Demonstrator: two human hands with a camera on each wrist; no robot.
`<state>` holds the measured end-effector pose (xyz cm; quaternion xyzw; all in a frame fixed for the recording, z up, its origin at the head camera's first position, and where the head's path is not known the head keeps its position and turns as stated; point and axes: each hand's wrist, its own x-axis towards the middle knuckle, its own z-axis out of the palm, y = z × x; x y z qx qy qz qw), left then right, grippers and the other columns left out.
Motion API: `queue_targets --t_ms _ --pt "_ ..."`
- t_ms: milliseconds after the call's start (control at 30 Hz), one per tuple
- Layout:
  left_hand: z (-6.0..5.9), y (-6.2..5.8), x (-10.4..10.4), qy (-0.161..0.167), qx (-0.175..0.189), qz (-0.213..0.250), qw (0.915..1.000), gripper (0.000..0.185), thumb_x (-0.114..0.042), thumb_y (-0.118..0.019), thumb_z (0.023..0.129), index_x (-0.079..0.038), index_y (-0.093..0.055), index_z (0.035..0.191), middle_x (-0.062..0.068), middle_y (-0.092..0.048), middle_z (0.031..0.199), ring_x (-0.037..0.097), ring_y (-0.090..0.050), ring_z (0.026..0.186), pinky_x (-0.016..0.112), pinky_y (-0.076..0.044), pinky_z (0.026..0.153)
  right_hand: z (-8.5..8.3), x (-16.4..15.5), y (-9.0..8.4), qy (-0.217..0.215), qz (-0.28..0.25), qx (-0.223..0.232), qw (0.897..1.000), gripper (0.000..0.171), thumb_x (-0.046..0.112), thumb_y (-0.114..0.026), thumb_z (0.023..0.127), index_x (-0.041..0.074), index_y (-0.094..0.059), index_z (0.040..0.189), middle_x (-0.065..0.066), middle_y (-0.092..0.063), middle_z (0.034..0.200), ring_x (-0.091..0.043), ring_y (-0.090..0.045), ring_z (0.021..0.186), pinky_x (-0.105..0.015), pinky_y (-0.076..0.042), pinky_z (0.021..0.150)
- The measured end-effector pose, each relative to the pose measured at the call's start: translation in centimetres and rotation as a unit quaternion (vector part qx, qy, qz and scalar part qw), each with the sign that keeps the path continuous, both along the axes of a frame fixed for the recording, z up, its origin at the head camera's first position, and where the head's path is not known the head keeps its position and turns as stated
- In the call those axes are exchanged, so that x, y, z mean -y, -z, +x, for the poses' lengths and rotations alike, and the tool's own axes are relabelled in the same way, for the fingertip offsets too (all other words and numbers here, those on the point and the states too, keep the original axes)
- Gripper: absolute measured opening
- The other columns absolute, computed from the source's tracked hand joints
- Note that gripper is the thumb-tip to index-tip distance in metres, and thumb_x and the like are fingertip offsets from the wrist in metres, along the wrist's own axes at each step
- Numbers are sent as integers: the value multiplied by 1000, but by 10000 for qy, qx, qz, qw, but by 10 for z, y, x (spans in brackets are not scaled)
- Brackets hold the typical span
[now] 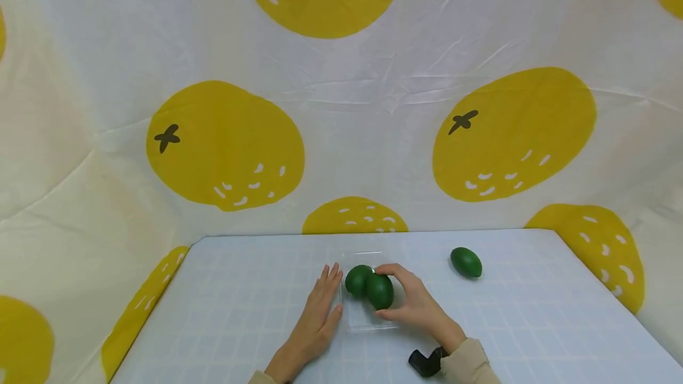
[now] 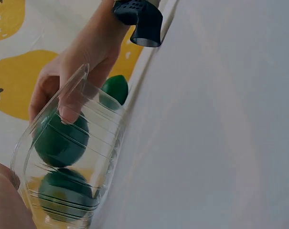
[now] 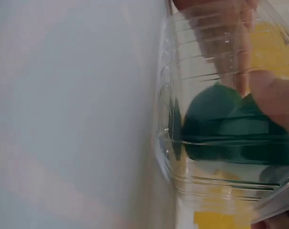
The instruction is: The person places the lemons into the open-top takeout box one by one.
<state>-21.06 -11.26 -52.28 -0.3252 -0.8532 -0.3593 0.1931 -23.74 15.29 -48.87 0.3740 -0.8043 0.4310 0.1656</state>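
A clear plastic container (image 1: 368, 328) stands on the table with two green limes inside. One lime (image 1: 380, 293) is between the thumb and fingers of my right hand (image 1: 418, 308), which reaches over the container's right side and grips it. The other lime (image 1: 356, 281) lies right beside it, to the left. My left hand (image 1: 316, 315) rests along the container's left wall, its fingers fairly straight. Through the clear wall in the left wrist view, the gripped lime (image 2: 60, 143) shows low in the container under the right thumb. The right wrist view shows the limes (image 3: 213, 114) through ribbed plastic.
A third lime (image 1: 466, 262) lies on the table outside the container, to the back right. A pale checked cloth (image 1: 240, 289) covers the table. Behind hangs a white curtain (image 1: 363, 153) printed with yellow fruit. A black wrist device (image 1: 425, 364) sits at the right sleeve.
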Motion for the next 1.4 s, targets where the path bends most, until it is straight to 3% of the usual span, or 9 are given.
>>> queue_targets --t_ms 167,367,667,867,1167,1400 --pt "-1 -2 -1 -10 135 -29 9999 60 -17 -45 101 -3 -26 156 7 -16 165 37 -12 150 33 -1 122 3 3 -1 213 305 -14 9993 71 15 -94 63 7 -58 124 -9 -62 126 -27 -58 118 -48 -47 98" --pt "-2 -1 -1 -7 147 25 9999 61 -16 -46 101 -6 -24 157 6 -16 165 37 -12 150 30 0 122 3 5 -6 -14 373 179 9991 57 10 -91 67 8 -57 113 -13 -62 124 -30 -57 118 -58 -45 95" --pt "-2 -5 -1 -34 173 18 9998 64 -16 -46 101 -13 -20 159 7 -17 165 37 -12 150 37 -3 123 1 6 -5 -81 236 103 9996 53 13 -91 69 11 -61 112 -14 -63 124 -29 -57 117 -46 -48 98" --pt "-3 -5 -2 -8 114 38 9999 63 -16 -45 101 -12 -21 159 11 -20 164 39 -13 149 37 -3 123 0 6 0 -80 173 96 9998 49 14 -90 71 13 -63 113 -14 -62 125 -27 -56 117 -44 -49 98" --pt "-1 -3 -2 -41 162 0 9999 61 -17 -45 102 -11 -22 158 5 -16 165 39 -12 150 39 -6 122 1 6 3 -223 25 -17 9997 40 17 -86 77 15 -65 111 -14 -63 124 -27 -55 117 -41 -47 99" --pt "1 -3 -2 -39 111 9 9999 61 -15 -45 102 -8 -24 158 12 -20 164 40 -14 149 43 -7 122 2 5 4 -265 21 -105 9996 36 18 -85 79 16 -66 110 -12 -64 124 -27 -56 116 -41 -48 97"
